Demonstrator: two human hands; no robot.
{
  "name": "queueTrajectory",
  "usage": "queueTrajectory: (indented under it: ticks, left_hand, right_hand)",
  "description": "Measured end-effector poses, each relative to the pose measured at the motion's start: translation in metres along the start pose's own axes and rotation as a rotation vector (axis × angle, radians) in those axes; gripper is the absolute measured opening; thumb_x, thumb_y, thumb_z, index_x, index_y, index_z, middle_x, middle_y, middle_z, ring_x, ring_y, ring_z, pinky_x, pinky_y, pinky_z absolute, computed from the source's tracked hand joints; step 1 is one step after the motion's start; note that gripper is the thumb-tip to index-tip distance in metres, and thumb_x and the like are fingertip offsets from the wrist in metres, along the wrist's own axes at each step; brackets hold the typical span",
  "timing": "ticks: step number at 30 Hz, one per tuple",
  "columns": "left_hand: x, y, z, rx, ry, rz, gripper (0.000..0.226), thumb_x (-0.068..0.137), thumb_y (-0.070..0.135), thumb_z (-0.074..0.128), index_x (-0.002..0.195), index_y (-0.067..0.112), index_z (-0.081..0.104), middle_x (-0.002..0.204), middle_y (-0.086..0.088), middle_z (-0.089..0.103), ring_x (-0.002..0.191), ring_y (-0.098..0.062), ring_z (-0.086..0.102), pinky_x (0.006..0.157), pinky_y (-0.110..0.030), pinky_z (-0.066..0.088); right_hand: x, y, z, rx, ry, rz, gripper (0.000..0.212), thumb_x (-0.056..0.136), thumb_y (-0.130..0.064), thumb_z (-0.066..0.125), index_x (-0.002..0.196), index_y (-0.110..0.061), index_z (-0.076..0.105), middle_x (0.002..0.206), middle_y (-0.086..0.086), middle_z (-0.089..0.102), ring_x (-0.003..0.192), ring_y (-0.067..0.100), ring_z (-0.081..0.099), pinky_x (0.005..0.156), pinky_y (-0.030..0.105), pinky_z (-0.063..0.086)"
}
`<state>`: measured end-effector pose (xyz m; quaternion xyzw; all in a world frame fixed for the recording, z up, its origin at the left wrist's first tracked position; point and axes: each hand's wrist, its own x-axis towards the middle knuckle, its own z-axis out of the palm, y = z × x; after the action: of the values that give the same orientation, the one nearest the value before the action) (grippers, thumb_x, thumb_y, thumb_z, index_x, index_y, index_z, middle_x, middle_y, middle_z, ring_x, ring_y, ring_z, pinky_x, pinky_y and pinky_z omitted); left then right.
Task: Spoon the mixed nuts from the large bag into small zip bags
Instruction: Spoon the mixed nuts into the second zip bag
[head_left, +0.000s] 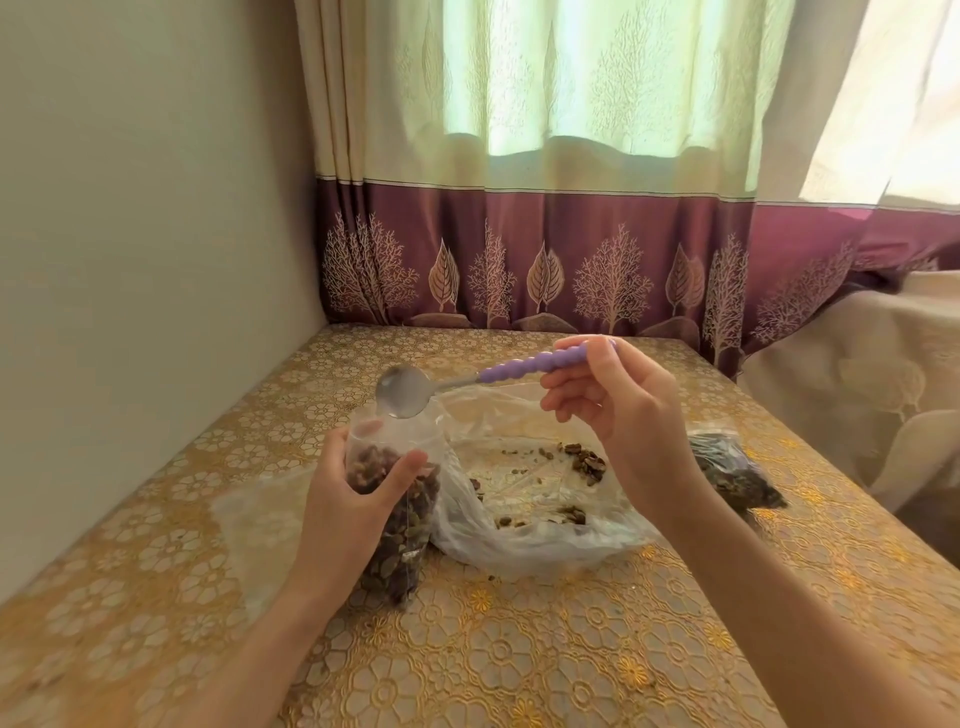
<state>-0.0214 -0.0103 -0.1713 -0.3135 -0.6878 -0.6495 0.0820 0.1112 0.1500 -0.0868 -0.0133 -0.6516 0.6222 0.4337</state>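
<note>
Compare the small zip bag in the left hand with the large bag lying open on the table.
The small zip bag stands upright, gripped by the left hand; the large bag lies slumped on the table, unheld. The small zip bag is packed with nuts; the large bag holds only scattered remnants. The small zip bag is narrow, the large bag wide and crumpled. Both are clear plastic, mouths open.

Tabletop (519, 649) butts against wall (156, 234) on left, curtain (519, 260) behind. Small zip bag (402, 525) stands left of centre on tabletop, nuts in it, left hand (358, 493) round its upper part. Large bag (540, 499) lies just right of it, touching, few nuts (587, 462) inside. Spoon (467, 379) held by right hand (618, 410), bowl above small bag's mouth. Second filled bag (737, 475) lies right of large bag, partly behind right forearm.
</note>
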Motion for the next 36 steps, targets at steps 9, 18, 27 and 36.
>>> queueTrajectory:
  ticks: [9,18,27,36]
  left_hand:
    - [-0.001,0.001,-0.003,-0.017,0.008,-0.028,0.057,0.063,0.057,0.067,0.112,0.031,0.054,0.091,0.016,0.063,0.081,0.012,0.058,0.065,-0.01,0.046]
    - [0.001,-0.001,-0.006,0.005,0.032,0.023,0.048,0.071,0.049,0.066,0.111,0.026,0.055,0.089,0.041,0.057,0.083,0.018,0.055,0.066,-0.001,0.041]
    - [0.0,-0.001,-0.006,-0.012,0.03,0.0,0.051,0.066,0.054,0.065,0.11,0.03,0.055,0.084,0.02,0.062,0.079,0.014,0.058,0.067,-0.012,0.042]
    - [0.001,-0.004,-0.004,0.005,0.019,0.015,0.055,0.068,0.053,0.065,0.115,0.027,0.054,0.088,0.04,0.058,0.082,0.018,0.055,0.067,-0.009,0.043]
  right_hand:
    - [0.0,0.027,-0.032,-0.104,0.296,0.196,0.034,0.101,-0.019,0.04,0.085,0.002,0.063,0.065,0.005,0.066,0.056,0.013,0.06,0.051,0.018,0.049]
    - [-0.015,0.047,-0.038,-0.284,0.15,0.271,0.025,0.1,-0.014,0.041,0.089,-0.002,0.06,0.062,-0.003,0.071,0.053,0.008,0.059,0.049,0.017,0.048]
    - [-0.023,0.047,-0.035,-0.222,0.114,0.407,0.037,0.1,-0.017,0.042,0.077,0.0,0.066,0.061,0.005,0.068,0.053,0.014,0.061,0.047,0.019,0.048]
    - [-0.021,0.06,-0.022,-0.106,0.189,0.538,0.038,0.1,-0.018,0.042,0.078,0.002,0.066,0.066,0.013,0.067,0.053,0.015,0.062,0.047,0.018,0.049]
